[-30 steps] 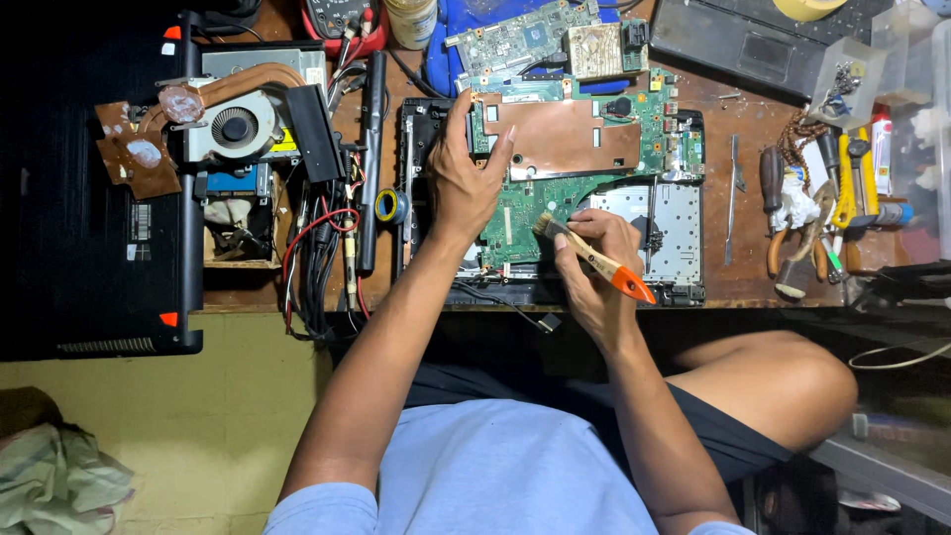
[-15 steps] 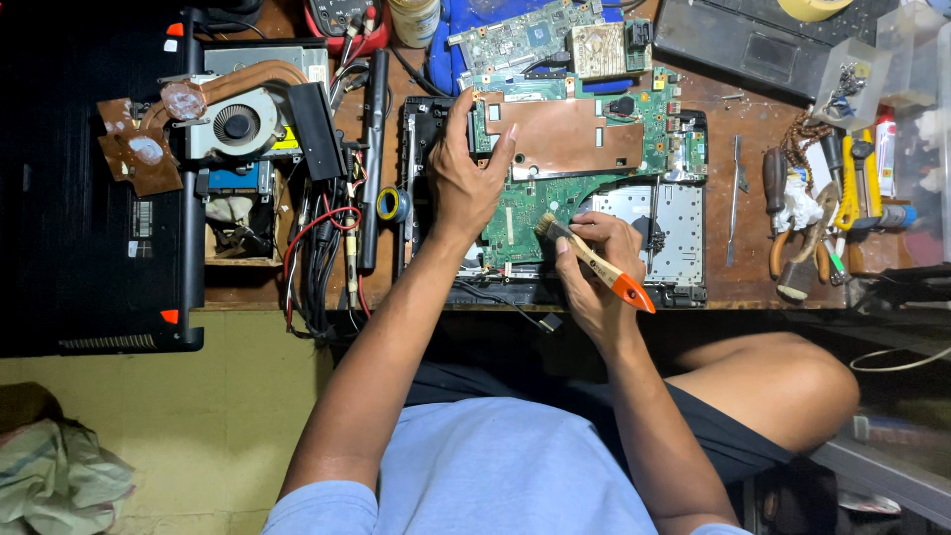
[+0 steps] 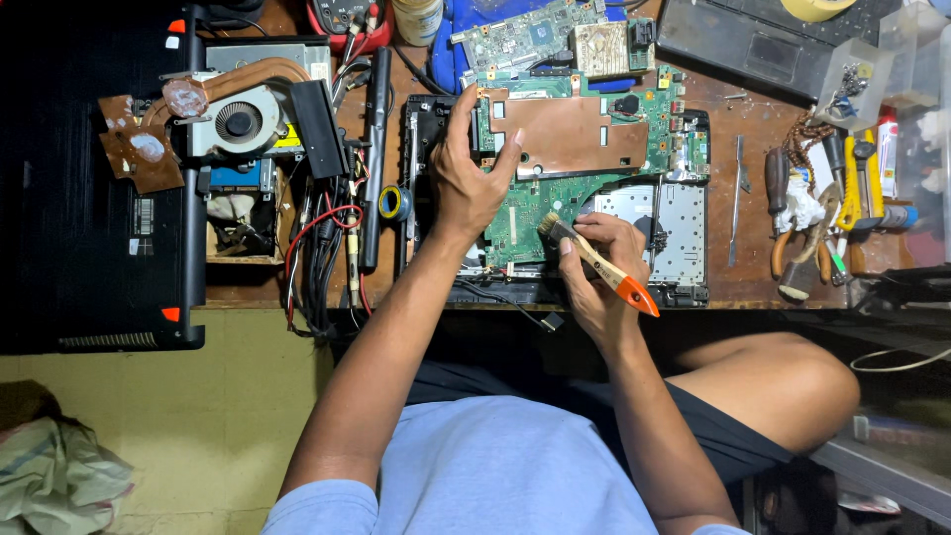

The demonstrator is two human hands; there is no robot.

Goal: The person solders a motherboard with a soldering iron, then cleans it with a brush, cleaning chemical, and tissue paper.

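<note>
Here, a green circuit board [image 3: 555,188] gets brushed on the wooden worktop [image 3: 753,267].
The left hand [image 3: 466,178] stays clamped on the board's left edge, and the right hand [image 3: 599,248] stays wrapped around a small orange-handled brush [image 3: 594,263] — bristles on the board's lower part, barely moved from a second ago, so the dusting is likely still under way.

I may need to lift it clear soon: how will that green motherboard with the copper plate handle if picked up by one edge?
The motherboard looks thin and rigid, so probably stiff yet fragile. The copper plate likely makes its far side heavier, so it may tip. The left hand grips it at the edge.
</note>
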